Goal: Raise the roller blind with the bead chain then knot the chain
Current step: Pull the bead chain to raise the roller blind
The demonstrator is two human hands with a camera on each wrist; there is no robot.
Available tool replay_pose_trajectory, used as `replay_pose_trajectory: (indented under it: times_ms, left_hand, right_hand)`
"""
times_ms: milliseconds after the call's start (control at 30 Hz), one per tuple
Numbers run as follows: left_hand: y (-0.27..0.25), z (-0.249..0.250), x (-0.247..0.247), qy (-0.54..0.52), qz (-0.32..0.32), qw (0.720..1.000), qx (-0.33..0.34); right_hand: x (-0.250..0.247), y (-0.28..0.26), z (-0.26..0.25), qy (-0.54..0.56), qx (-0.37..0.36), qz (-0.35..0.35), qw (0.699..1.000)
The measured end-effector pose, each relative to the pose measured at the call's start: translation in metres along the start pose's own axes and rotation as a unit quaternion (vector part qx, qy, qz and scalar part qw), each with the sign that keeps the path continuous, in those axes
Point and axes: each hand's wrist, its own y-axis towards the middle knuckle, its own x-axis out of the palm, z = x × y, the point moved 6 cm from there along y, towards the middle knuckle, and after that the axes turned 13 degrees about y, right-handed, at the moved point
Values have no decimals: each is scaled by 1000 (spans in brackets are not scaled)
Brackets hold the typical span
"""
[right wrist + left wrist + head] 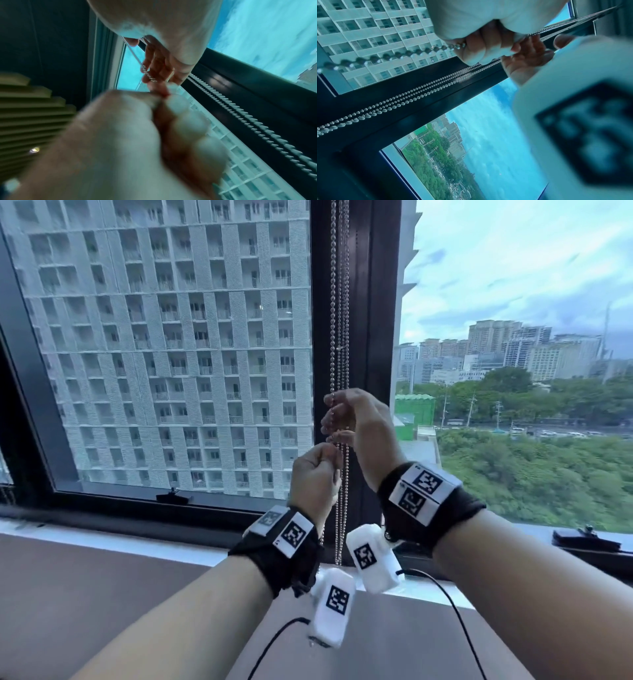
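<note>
Several strands of a silver bead chain (333, 302) hang in front of the dark window post (375, 302). My left hand (313, 474) is a fist gripping one strand low down. In the left wrist view that strand (399, 54) runs taut out of the left hand (476, 44), while the other strands (419, 92) lie along the post. Just above, my right hand (363, 419) curls its fingers round the chain. In the right wrist view beads (147, 73) cross the right hand's fingers (159, 67), with the left hand (137, 135) blurred in front. No blind is seen in the head view.
A brown sill (102, 594) runs below the window, with black latches (173, 496) (585, 537) on the frame. Black cables (274, 642) hang from the wrist cameras. A ribbed beige surface (25, 108) shows overhead in the right wrist view.
</note>
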Motion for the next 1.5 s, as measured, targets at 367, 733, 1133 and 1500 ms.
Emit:
replay_pose_trajectory:
  times_ms: [367,733,1133,1500]
  left_hand:
    - [-4,3,10,-25,-8,1000,-17]
    - [-2,9,0,-1,-28,1000,5]
    - [39,1,-25,194,2,974,118]
    - [93,-42,-1,157,5,983,97]
  right_hand:
    - [29,13,-8,23,12,-7,1000]
    - [26,9,-5,-17,-19,-12,1000]
    - [9,35,2,-276,-85,65,955]
    - [-18,86,38,-233,-30,29,972]
